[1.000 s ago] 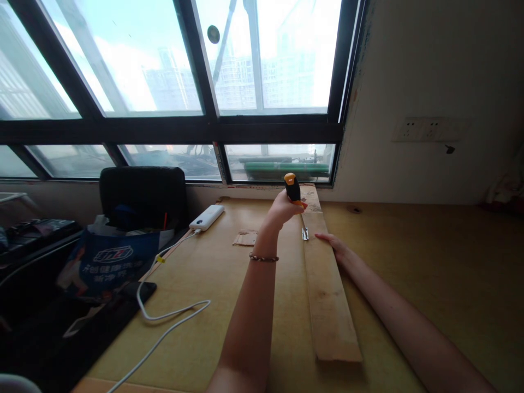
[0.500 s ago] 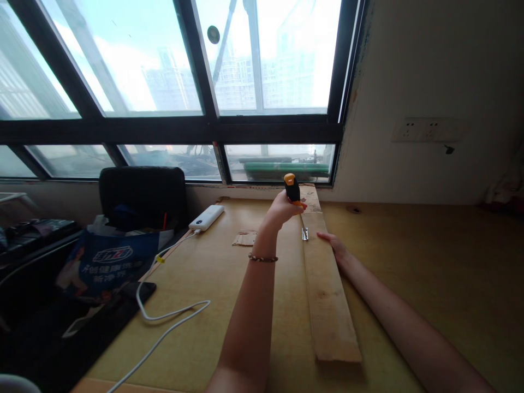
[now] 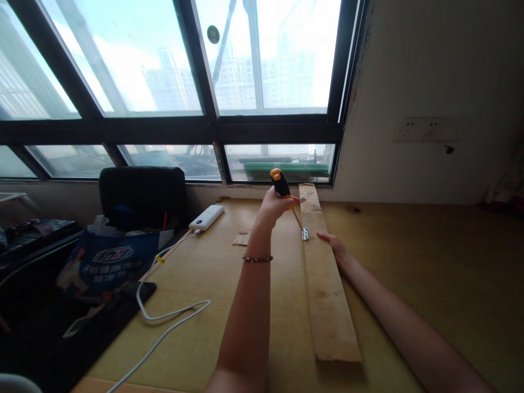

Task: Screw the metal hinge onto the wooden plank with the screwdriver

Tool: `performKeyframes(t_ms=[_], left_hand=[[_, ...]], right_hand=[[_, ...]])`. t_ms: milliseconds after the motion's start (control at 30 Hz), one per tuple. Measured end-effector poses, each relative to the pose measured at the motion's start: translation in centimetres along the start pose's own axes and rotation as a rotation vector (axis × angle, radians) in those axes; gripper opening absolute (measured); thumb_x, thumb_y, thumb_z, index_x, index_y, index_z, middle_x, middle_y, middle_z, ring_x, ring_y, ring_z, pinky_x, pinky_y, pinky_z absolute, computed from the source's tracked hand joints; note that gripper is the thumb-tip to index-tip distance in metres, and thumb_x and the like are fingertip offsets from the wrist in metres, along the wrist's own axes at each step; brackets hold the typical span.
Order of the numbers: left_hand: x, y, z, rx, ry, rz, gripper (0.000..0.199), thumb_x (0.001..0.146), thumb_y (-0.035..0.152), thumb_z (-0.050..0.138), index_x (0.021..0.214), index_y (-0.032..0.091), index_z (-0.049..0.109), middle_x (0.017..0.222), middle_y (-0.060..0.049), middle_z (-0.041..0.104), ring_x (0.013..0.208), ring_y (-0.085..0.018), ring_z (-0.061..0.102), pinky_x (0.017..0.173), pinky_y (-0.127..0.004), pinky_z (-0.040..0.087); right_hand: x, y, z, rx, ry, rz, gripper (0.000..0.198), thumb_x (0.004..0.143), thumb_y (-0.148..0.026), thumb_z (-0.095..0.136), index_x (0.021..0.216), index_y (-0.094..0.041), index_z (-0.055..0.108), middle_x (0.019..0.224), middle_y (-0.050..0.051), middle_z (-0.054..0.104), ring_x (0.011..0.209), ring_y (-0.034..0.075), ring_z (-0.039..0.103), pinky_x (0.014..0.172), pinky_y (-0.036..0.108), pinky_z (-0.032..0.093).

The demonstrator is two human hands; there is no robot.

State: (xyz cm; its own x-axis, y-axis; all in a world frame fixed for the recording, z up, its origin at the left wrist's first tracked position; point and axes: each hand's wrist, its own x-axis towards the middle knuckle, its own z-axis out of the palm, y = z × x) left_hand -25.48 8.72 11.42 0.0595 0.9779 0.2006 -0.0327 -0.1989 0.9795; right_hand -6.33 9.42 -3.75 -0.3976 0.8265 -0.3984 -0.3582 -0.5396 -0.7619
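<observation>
My left hand [image 3: 277, 206] is closed round the black and orange handle of a screwdriver [image 3: 280, 184]. Its shaft slants down to the right, and the tip is at a small metal hinge [image 3: 305, 233] on the left edge of a long wooden board [image 3: 329, 295]. The board lies lengthwise on the table, its far end near the window. My right hand [image 3: 332, 244] rests against the board's right edge beside the hinge, thumb or finger stretched over the top; its other fingers are hidden.
A white power bank [image 3: 207, 218] with a white cable [image 3: 176, 322] lies at the table's left side. A torn brown scrap [image 3: 241, 238] is left of my wrist. Beyond the left edge are a black chair [image 3: 142, 191] and a blue bag [image 3: 110, 262]. The window [image 3: 270, 128] stands behind.
My left hand has moved a little left, and the screwdriver now leans farther left, its tip still at the hinge. My right hand and the board have stayed put.
</observation>
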Motion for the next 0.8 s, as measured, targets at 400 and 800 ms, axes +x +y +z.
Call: performKeyframes(t_ms=[400,800], left_hand=[[-2.5,2.7,1.2,0.034,-0.190,-0.055,0.027,0.072,0.018,0.063,0.091,0.013,0.044,0.065,-0.004,0.061,0.056,-0.013,0.061,0.056,-0.027,0.049],[-2.9,3.5,0.7,0.099,-0.154,-0.010,0.037,0.077,0.028,0.059,0.106,0.009,0.045,0.051,-0.001,0.060,0.032,-0.006,0.045,0.036,-0.017,0.029]], right_hand=[[0.2,0.2,-0.1,0.038,-0.006,-0.038,0.033,0.079,-0.025,0.046,0.106,-0.009,0.056,0.082,0.011,0.068,0.073,0.022,0.066,0.078,0.036,0.051],[0.3,0.0,-0.3,0.072,-0.044,-0.016,0.033,0.083,-0.023,0.043,0.107,-0.005,0.054,0.080,0.012,0.068,0.070,0.022,0.066,0.077,0.036,0.051]])
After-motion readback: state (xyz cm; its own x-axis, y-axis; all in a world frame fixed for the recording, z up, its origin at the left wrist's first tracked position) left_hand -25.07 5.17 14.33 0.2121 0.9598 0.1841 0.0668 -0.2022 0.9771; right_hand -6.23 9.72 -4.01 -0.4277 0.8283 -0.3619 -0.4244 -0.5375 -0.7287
